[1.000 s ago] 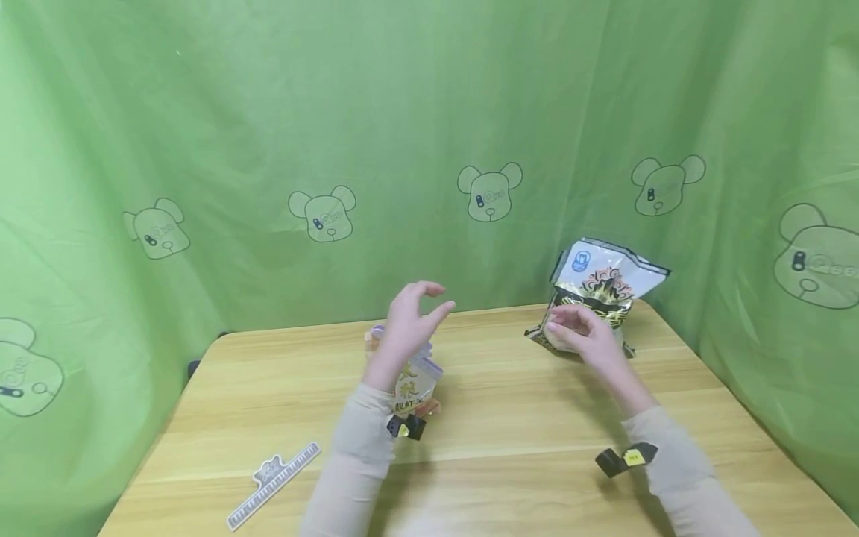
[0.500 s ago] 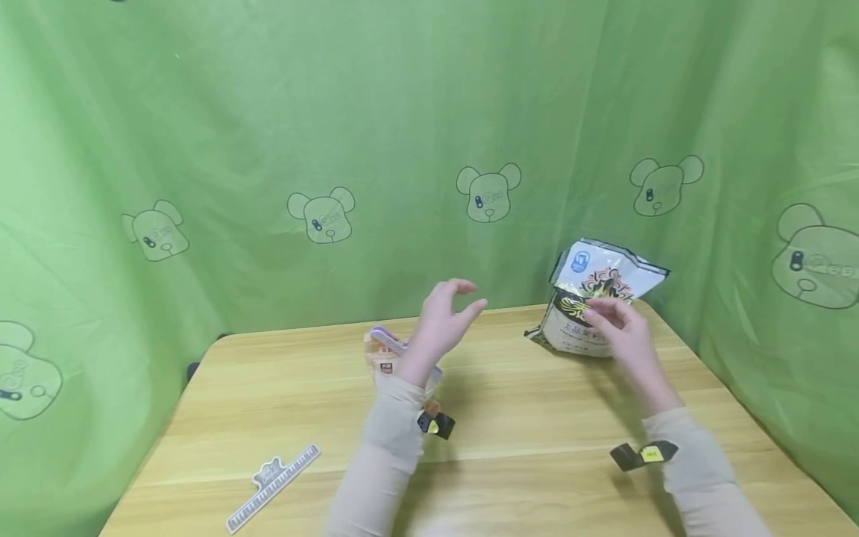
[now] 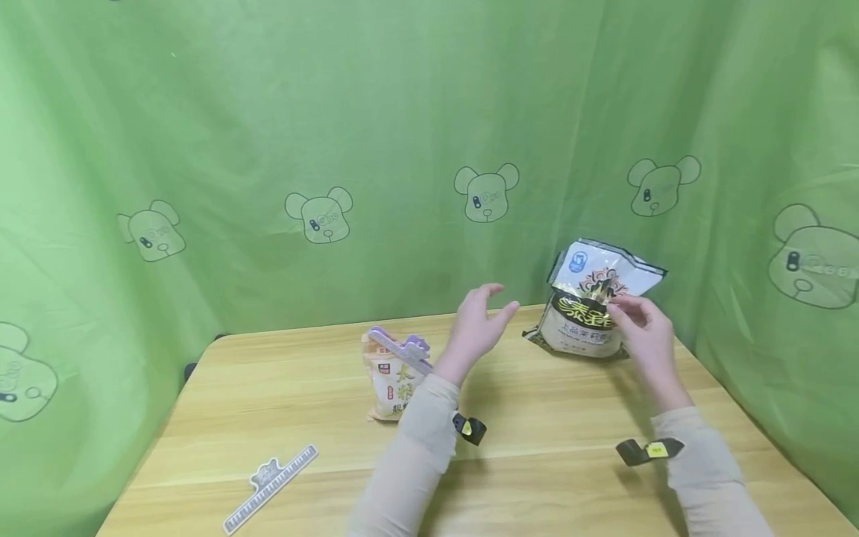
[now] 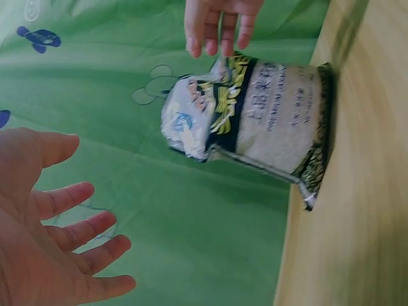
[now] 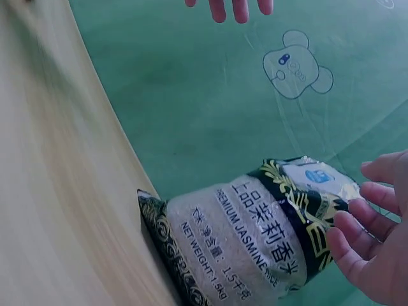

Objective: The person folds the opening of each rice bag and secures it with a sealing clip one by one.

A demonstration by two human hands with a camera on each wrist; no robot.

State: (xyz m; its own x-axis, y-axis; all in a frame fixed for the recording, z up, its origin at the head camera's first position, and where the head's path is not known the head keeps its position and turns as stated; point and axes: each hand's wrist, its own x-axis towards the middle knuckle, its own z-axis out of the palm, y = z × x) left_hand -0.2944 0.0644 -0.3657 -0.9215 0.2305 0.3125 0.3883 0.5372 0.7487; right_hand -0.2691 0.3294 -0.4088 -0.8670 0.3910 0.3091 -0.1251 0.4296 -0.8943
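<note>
A bag of jasmine rice [image 3: 580, 321] stands upright at the table's back right, its white top slumped to one side. My right hand [image 3: 647, 339] is in front of the bag's right side, fingers loosely bent and holding nothing; the right wrist view shows its fingertips close by the bag's dark band. Left of the bag, my left hand [image 3: 478, 328] hovers above the table with fingers spread and nothing in them. In the left wrist view the rice bag [image 4: 274, 115] lies beyond that hand's fingers [image 4: 95, 229].
A smaller food bag [image 3: 389, 384] stands left of the left forearm, with a purple sealing clip [image 3: 401, 349] across its top. A white clip with a piano-key pattern [image 3: 271, 488] lies at the table's front left. Green curtain [image 3: 403, 112] surrounds the wooden table [image 3: 537, 477].
Both hands have moved right, the left one from over the smaller bag toward the rice bag. The clipped bag has come into view behind the left arm. Both bags stay in place.
</note>
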